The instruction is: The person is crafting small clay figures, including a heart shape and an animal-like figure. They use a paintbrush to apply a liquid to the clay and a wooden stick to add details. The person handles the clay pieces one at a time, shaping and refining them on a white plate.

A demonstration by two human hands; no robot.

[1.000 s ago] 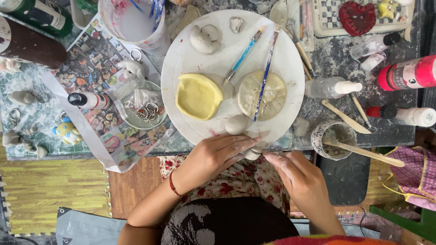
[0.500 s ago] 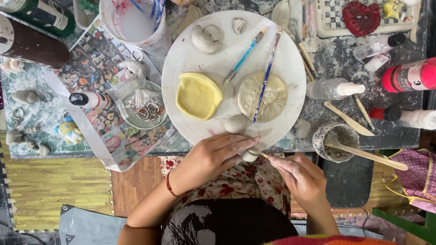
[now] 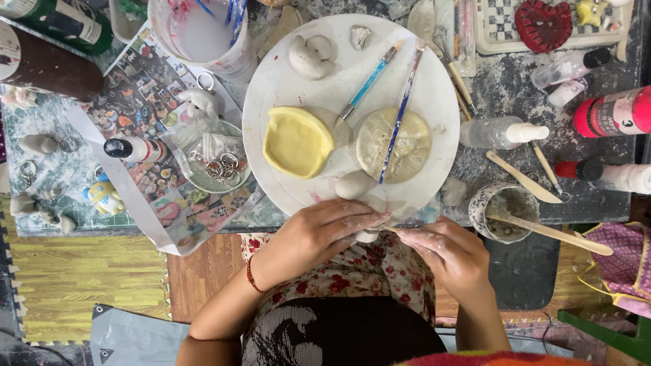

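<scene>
On my round white plate (image 3: 434, 88) lie a yellow clay slab (image 3: 297, 142), a pale textured clay disc (image 3: 413, 146) and two blue-handled paintbrushes (image 3: 401, 105). Left of it sits my small glass dish of metal key rings (image 3: 220, 166). To the right stand a red paint bottle (image 3: 614, 112) and a patterned cup with a wooden stick (image 3: 505, 207).

White plate (image 3: 285, 81); yellow clay piece (image 3: 297, 142); blue brushes (image 3: 401, 112); red bottle (image 3: 614, 112).
</scene>
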